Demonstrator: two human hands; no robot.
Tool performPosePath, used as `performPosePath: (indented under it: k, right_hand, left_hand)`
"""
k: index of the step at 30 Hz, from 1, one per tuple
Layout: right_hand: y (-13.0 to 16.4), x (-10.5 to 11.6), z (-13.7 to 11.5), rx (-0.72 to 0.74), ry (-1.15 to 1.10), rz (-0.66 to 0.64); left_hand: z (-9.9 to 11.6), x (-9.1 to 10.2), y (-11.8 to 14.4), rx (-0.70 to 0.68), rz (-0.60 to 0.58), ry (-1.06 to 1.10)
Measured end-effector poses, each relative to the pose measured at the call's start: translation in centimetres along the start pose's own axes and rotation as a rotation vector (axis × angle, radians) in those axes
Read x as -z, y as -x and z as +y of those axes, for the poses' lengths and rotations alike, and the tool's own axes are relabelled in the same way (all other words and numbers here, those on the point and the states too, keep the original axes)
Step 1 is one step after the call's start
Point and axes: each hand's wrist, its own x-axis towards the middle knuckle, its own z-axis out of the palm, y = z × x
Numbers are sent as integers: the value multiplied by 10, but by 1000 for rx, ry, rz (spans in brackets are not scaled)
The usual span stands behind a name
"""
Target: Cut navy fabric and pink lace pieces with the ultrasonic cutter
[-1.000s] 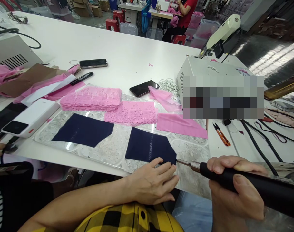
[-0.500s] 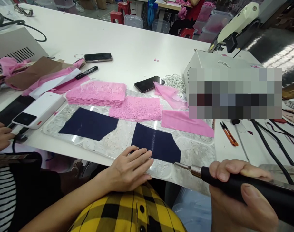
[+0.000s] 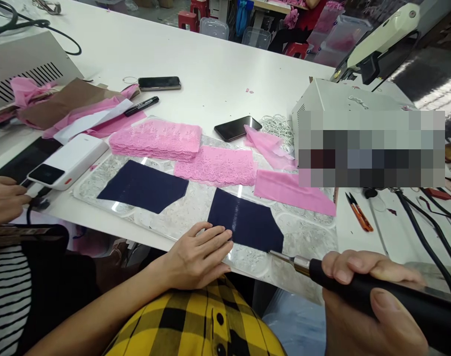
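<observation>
My left hand (image 3: pixel 201 254) lies flat with fingers stretched, its fingertips pressing on the lower left edge of a dark navy fabric piece (image 3: pixel 248 222). In my right hand (image 3: pixel 374 291) is a black-handled tool (image 3: pixel 359 284) with a thin metal tip. That tip touches the fabric's near edge, close to its lower right corner. A second navy fabric piece (image 3: pixel 142 185) rests to the left on a clear, marble-patterned board (image 3: pixel 166 217). Behind are a stack of pink lace pieces (image 3: pixel 155 138), more pink lace (image 3: pixel 216 165) and a plain pink fabric piece (image 3: pixel 294 190).
A grey machine box (image 3: pixel 314 99) stands at the right, near orange snips (image 3: pixel 359 212) and black cables (image 3: pixel 422 232). Phones (image 3: pixel 237 128), a marker (image 3: pixel 141 106) and a white power bank (image 3: pixel 69 160) lie about. Another person's hand (image 3: pixel 5 200) is at far left.
The view has shifted slightly, so the table's things sit farther right. Along the navy fabric's near edge, the tool tip has moved a little left. My left hand still rests on the fabric.
</observation>
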Motion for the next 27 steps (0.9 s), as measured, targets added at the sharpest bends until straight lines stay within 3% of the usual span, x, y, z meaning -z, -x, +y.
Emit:
performPosePath:
  k: [6, 15, 27]
  right_hand:
    - [-1, 2, -1, 7, -3, -3]
    - [-8, 18, -6, 23, 57, 134]
    - [-4, 12, -11, -4, 110, 131]
  left_hand:
    - [0, 0, 0, 1, -10, -1]
    - [-5, 6, 3, 15, -27, -22]
    - [-6, 5, 4, 14, -1, -16]
